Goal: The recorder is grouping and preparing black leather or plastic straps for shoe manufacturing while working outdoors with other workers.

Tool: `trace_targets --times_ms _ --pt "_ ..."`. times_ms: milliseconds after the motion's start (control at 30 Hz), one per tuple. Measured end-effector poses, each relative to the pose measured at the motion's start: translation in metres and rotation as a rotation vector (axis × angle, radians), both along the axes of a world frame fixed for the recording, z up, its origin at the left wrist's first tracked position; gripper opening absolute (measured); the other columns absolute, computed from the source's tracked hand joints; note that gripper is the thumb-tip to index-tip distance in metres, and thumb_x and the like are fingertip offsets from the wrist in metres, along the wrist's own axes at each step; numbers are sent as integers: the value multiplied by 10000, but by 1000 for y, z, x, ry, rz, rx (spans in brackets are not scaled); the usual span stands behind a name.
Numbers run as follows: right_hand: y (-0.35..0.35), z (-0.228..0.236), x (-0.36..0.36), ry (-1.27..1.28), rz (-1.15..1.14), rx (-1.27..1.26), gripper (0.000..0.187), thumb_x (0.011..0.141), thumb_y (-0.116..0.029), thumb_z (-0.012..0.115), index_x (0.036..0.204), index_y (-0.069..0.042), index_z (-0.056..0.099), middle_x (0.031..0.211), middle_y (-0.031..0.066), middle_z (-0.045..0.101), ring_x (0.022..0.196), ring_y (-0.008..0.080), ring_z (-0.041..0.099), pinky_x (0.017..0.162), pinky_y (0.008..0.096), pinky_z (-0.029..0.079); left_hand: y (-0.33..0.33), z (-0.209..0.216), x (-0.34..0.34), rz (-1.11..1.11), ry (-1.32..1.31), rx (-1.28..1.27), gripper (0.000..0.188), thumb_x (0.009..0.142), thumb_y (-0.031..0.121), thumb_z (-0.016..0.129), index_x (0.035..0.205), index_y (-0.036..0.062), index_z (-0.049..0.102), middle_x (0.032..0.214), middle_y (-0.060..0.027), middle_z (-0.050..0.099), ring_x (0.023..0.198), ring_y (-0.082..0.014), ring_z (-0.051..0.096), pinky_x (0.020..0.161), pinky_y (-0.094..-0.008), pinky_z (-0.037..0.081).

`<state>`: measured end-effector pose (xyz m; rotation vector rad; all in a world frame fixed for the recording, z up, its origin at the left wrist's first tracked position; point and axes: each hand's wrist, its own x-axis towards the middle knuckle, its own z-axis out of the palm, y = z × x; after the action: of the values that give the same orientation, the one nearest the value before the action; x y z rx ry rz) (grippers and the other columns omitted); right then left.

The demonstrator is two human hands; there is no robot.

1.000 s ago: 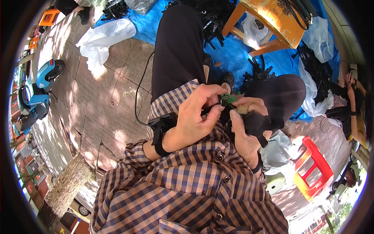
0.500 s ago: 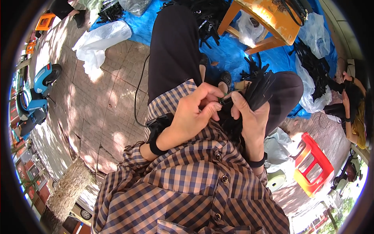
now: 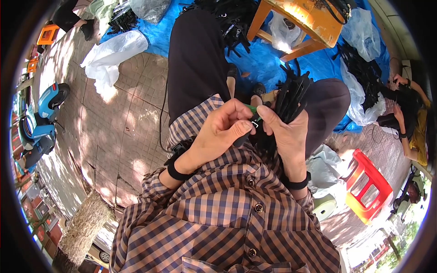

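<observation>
My left hand (image 3: 221, 129) is closed in a pinch in front of my lap. From its fingers a thin green piece (image 3: 251, 108) reaches toward my right thumb; its kind is hard to make out. Just below sits a small metal buckle (image 3: 255, 123) on black strap material, between the two hands. My right hand (image 3: 289, 136) is closed around a bundle of black straps (image 3: 292, 96), whose loose ends fan upward past the fingers. The thumb and fingers partly hide the spot where the hands meet.
A blue tarp (image 3: 318, 63) lies ahead, with piles of black straps (image 3: 236, 18) and a wooden stool (image 3: 309, 25). A plastic bag (image 3: 114, 48) rests on the paving at left. At right are a red plastic stool (image 3: 368, 186) and another person's arm (image 3: 400, 120).
The strap bundle in my right hand now stands more upright. More of the green piece shows, and the metal buckle has come into sight between my hands. The view has shifted slightly.
</observation>
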<state>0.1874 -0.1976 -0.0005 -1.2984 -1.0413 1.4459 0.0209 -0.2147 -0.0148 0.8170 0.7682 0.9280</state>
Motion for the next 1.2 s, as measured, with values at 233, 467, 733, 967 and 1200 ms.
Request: trace_targets --times_ms 233,467,733,967,1200 --pt "3 6 -1 157 -26 -94 134 836 -117 691 890 -7 637 616 -15 544 480 44 460 440 196 352 -3 8 3 58 182 114 188 907 1 488 1086 12 431 899 -110 595 664 -102 603 595 -220 511" --pt "1 8 -1 164 -16 -106 130 836 -112 689 883 -7 628 637 -9 554 495 44 466 444 196 358 -2 6 0 35 139 128 153 917 9 492 1061 21 438 891 -97 589 632 -92 595 560 -214 506" --pt "3 9 0 328 52 -179 87 808 -44 684 836 -5 611 617 2 557 489 54 463 454 201 358 -3 0 0 32 64 186 108 945 90 494 1012 25 440 861 -91 594 615 -98 603 553 -207 506" --pt "2 13 2 437 27 -251 219 779 -22 674 976 23 591 618 16 541 466 70 445 461 223 351 -5 -2 1 30 -95 188 192 942 191 525 980 36 419 869 -134 576 587 -151 609 570 -233 500" --pt "-1 15 1 415 5 -216 214 782 -18 669 970 27 578 647 33 555 464 78 454 458 229 363 -6 1 3 52 -122 259 124 956 116 488 991 -3 483 880 -121 590 655 -140 635 587 -224 520"
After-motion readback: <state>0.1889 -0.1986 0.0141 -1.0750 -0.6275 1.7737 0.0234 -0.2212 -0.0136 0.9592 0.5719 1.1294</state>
